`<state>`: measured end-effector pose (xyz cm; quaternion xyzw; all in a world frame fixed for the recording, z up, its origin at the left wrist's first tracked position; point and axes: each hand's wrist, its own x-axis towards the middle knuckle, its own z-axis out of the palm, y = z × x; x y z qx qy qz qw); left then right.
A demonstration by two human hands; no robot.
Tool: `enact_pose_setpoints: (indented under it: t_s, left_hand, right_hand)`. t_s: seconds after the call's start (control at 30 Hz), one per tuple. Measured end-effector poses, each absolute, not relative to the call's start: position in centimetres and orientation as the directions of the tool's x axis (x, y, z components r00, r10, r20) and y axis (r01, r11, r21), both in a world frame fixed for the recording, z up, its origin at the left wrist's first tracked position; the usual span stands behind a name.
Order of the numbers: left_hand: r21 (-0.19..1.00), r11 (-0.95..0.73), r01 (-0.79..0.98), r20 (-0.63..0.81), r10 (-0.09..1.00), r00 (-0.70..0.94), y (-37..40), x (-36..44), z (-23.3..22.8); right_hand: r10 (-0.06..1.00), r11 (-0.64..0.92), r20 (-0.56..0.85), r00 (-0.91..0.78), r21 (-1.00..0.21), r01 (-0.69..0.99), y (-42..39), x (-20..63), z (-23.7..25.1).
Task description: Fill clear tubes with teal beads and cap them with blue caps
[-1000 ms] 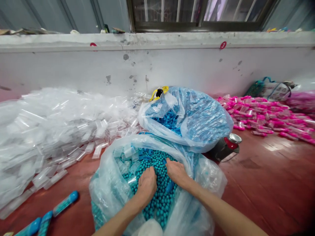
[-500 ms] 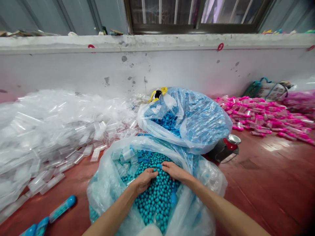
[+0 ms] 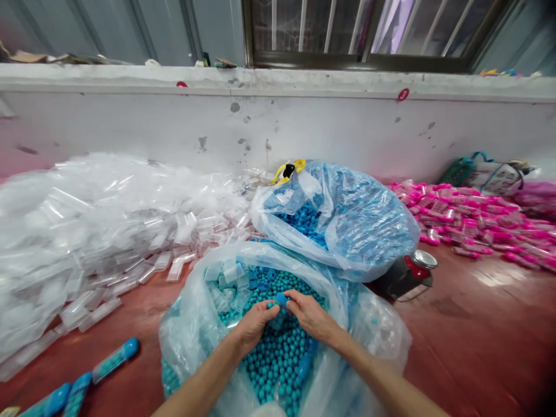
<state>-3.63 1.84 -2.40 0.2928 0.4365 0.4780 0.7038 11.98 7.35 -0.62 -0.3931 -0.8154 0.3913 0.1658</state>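
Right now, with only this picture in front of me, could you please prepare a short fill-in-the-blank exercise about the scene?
1. The right hand holds a small piece coloured ____.
2. Below the left hand, beads lie inside an open plastic ____.
3. Pink-ended tubes lie on the ____ side of the picture.
4. The red disc below the window shows the number ____.

Missing words: blue; bag; right; 3.

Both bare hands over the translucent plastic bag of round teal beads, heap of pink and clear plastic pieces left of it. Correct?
Wrong side: the heap of pink and clear plastic pieces lies right of the translucent plastic bag, per the head view. The rest stands: left hand and right hand over its round teal beads.
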Motion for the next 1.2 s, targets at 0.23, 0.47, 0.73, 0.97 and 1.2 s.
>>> enact_pose_setpoints:
  t_s: [0.23,0.47,0.73,0.97,1.2]
  left_hand:
    - [0.92,0.228,-0.319,-0.233,0.972,0.025,1.3,-2.9,-2.0]
    - [0.952,0.176,-0.25,-0.216,0.965,-0.147,0.7,-2.7,-2.7]
    - [0.962,0.222,-0.16,-0.249,0.952,-0.177,0.0,-2.4,-1.5]
    - [0.929,0.254,-0.269,-0.289,0.952,-0.101,-0.2,-2.7,-1.8]
    - [0.898,0.334,-0.287,-0.38,0.917,-0.12,-0.8,-2.7,-1.0]
  right_hand:
    - [0.757,0.348,-0.024,-0.653,-0.831,0.434,6.5,11.1,0.6]
    - [0.724,0.32,-0.063,-0.687,-0.852,0.415,5.9,11.0,1.3]
    - [0.74,0.257,-0.087,-0.667,-0.88,0.4,5.2,10.8,1.3]
    - [0.623,0.284,-0.087,-0.778,-0.901,0.329,5.3,11.6,1.9]
    - [0.714,0.276,-0.1,-0.693,-0.87,0.41,4.3,11.1,0.6]
